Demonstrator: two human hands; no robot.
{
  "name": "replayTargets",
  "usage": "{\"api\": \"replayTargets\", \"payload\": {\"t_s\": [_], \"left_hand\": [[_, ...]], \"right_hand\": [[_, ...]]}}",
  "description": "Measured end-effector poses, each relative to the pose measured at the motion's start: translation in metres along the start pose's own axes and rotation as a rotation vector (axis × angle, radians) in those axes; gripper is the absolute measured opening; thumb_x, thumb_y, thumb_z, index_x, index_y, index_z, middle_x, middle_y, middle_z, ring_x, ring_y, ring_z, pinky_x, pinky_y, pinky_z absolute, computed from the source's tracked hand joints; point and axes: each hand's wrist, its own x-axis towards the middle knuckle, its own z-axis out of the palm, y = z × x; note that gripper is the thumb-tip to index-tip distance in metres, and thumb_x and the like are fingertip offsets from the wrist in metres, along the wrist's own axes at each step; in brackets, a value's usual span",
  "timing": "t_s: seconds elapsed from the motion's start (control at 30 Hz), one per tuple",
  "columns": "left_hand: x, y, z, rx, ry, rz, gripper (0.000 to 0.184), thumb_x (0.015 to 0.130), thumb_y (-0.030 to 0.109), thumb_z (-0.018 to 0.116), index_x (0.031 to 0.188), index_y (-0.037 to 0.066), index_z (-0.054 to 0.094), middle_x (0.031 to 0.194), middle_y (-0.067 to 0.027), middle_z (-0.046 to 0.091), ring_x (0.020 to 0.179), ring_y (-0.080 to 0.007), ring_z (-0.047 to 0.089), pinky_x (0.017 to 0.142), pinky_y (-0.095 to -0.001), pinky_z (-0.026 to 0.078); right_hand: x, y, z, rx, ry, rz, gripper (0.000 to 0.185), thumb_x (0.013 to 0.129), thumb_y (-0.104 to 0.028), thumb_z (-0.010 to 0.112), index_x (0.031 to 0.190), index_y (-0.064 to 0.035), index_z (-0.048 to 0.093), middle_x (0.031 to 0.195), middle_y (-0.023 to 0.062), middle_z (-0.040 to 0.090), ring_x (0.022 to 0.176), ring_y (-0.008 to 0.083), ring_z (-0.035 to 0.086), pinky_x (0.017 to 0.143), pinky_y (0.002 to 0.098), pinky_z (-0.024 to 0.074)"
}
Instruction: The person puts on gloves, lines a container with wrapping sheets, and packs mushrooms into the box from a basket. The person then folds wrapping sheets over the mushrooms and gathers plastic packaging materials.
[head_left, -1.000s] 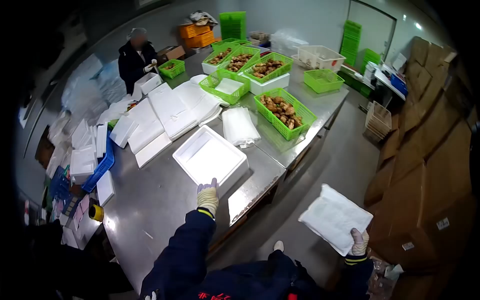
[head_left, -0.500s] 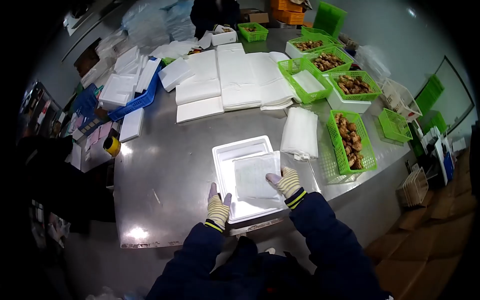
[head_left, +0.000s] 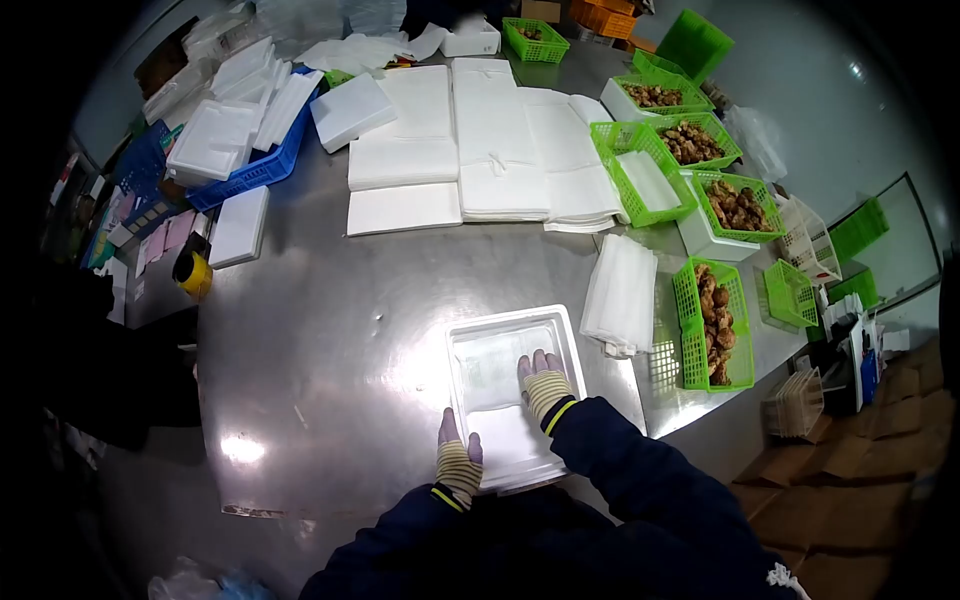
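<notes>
A white foam box [head_left: 565,320] stands at the table's near edge in front of me. Inside, a thin whitish sheet [head_left: 490,372] lies over the far part of the bottom. My right hand [head_left: 542,382], in a striped glove with greyish fingertips, is open, its fingers spread on the sheet. At the box's near left side, my left hand [head_left: 460,462] straddles the rim, thumb on the inner side and fingers along the outside. A stack of folded white sheets [head_left: 620,295] lies just right of the box.
Green baskets of brown mushrooms [head_left: 718,325] line the right side. Large white sheet stacks [head_left: 500,150] cover the table's back. At the left are a blue crate [head_left: 250,185] with foam pieces, a foam lid [head_left: 240,225] and a yellow-black roll [head_left: 192,272].
My right hand has gone from holding the sheet's right edge to resting on it inside the box. The sheet now lies lower and farther back. My view has shifted.
</notes>
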Motion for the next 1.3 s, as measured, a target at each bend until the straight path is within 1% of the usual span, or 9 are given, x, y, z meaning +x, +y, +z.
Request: {"api": "replayTargets", "payload": {"t_s": [0.23,0.27,0.43,0.53,0.63,0.7,0.77,1.13,1.3], "left_hand": [[-0.001,-0.003,-0.001,0.018,0.021,0.051,0.063,0.087,0.025,0.045,0.136,-0.003,0.019,0.12,-0.0236,0.039,0.11,-0.0346,0.041,0.096,-0.0397,0.032],[-0.001,0.002,-0.004,0.013,-0.019,-0.006,0.065,0.082,0.016,0.049,0.135,-0.007,0.018,0.124,-0.0294,0.035,0.113,-0.0404,0.039,0.098,-0.0424,0.031],[0.001,-0.014,-0.004,-0.093,0.006,0.019,0.062,0.081,0.01,0.049,0.135,-0.005,0.022,0.126,-0.0264,0.039,0.115,-0.0352,0.042,0.1,-0.0361,0.033],[-0.001,-0.002,-0.012,0.005,-0.004,0.001,0.059,0.084,0.008,0.045,0.137,-0.003,0.021,0.13,-0.0226,0.038,0.12,-0.0308,0.039,0.101,-0.0338,0.031],[-0.005,-0.002,-0.01,-0.028,-0.025,-0.037,0.056,0.086,0.01,0.045,0.137,-0.002,0.022,0.129,-0.0224,0.039,0.118,-0.0308,0.041,0.099,-0.0336,0.034],[-0.003,-0.006,-0.013,-0.15,-0.064,-0.093,0.054,0.087,0.008,0.04,0.137,0.002,0.022,0.127,-0.0177,0.042,0.113,-0.0251,0.045,0.095,-0.0315,0.038],[-0.002,-0.006,-0.012,-0.204,-0.072,-0.114,0.054,0.087,0.008,0.038,0.138,0.004,0.022,0.126,-0.0153,0.043,0.111,-0.0222,0.047,0.093,-0.0305,0.04],[-0.006,-0.01,-0.011,-0.153,0.028,-0.16,0.05,0.087,0.01,0.044,0.134,0.001,0.029,0.119,-0.015,0.05,0.104,-0.0215,0.05,0.09,-0.0303,0.042],[-0.001,-0.008,-0.011,-0.17,0.042,-0.174,0.048,0.086,0.01,0.046,0.132,-0.001,0.033,0.117,-0.016,0.052,0.103,-0.0224,0.051,0.09,-0.0312,0.041]], "right_hand": [[0.008,0.005,-0.003,0.051,-0.1,-0.055,0.062,0.071,-0.021,0.065,0.124,-0.0023,0.041,0.122,0.0236,0.04,0.109,0.0372,0.043,0.095,0.0413,0.0359],[0.012,0.006,-0.006,0.038,-0.127,-0.062,0.06,0.071,-0.022,0.064,0.124,-0.0014,0.042,0.121,0.0236,0.041,0.108,0.0371,0.043,0.094,0.0411,0.0364],[0.008,0.011,-0.042,0.135,-0.307,-0.06,0.057,0.076,-0.028,0.062,0.125,-0.0058,0.044,0.117,0.0215,0.048,0.107,0.0364,0.049,0.092,0.0406,0.0407],[-0.005,0.046,-0.031,0.865,0.038,-0.222,0.05,0.079,-0.025,0.061,0.124,-0.0059,0.047,0.108,0.0207,0.059,0.098,0.031,0.058,0.086,0.034,0.0459],[-0.02,0.111,-0.054,0.959,0.463,0.195,0.045,0.078,-0.016,0.06,0.12,-0.0027,0.049,0.107,0.021,0.057,0.094,0.0308,0.058,0.083,0.0345,0.0462],[-0.005,0.17,-0.023,0.75,0.515,0.479,0.059,0.072,-0.021,0.067,0.122,0.0006,0.045,0.109,0.0224,0.056,0.101,0.0329,0.056,0.087,0.0362,0.0451],[0.014,0.2,-0.008,0.664,0.291,0.739,0.068,0.072,-0.037,0.068,0.125,-0.0036,0.043,0.118,0.0205,0.051,0.111,0.0356,0.047,0.094,0.0415,0.0396],[0.088,0.273,0.009,0.727,-0.215,0.782,0.031,0.073,-0.027,0.063,0.1,-0.0122,0.065,0.097,0.0137,0.065,0.091,0.0281,0.062,0.085,0.0359,0.0472],[0.06,0.285,-0.027,0.717,0.078,0.681,0.026,0.069,-0.024,0.067,0.09,-0.009,0.068,0.083,0.014,0.066,0.079,0.0268,0.063,0.076,0.0333,0.049]]}}
